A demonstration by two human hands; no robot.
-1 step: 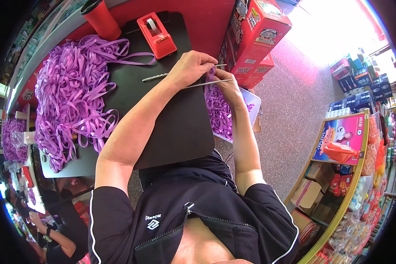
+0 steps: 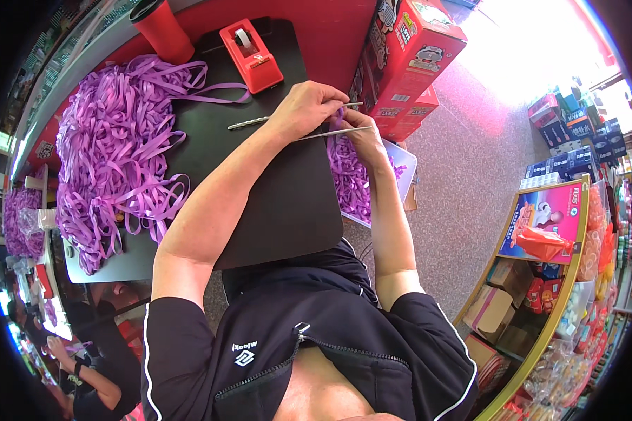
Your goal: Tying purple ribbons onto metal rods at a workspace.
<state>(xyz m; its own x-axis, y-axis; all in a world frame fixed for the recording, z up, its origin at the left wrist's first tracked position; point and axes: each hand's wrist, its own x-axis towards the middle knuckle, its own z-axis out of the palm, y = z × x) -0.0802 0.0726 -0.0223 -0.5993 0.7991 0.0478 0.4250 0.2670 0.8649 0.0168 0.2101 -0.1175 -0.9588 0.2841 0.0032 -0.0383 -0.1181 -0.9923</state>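
My left hand [image 2: 307, 107] is closed over the right edge of the black table mat. It grips a thin metal rod [image 2: 249, 123] with a twisted end, whose other end sticks out past my fingers. My right hand [image 2: 365, 142] is closed opposite it, just off the mat's edge. A second thin metal rod [image 2: 333, 132] runs between the hands and reaches the right fingers. Between my fingertips is a short stretch of purple ribbon [image 2: 338, 118]; the fingers partly hide it. More purple ribbon [image 2: 349, 179] lies in a white tray [image 2: 404, 160] below my right hand.
A large heap of purple ribbon [image 2: 112, 154] covers the left of the black mat [image 2: 281, 203]. Behind it stand a red cylinder [image 2: 163, 31] and a red tape dispenser [image 2: 251, 57]. Red cartons [image 2: 414, 49] rise beyond my right hand. A goods shelf [image 2: 502, 295] stands at right.
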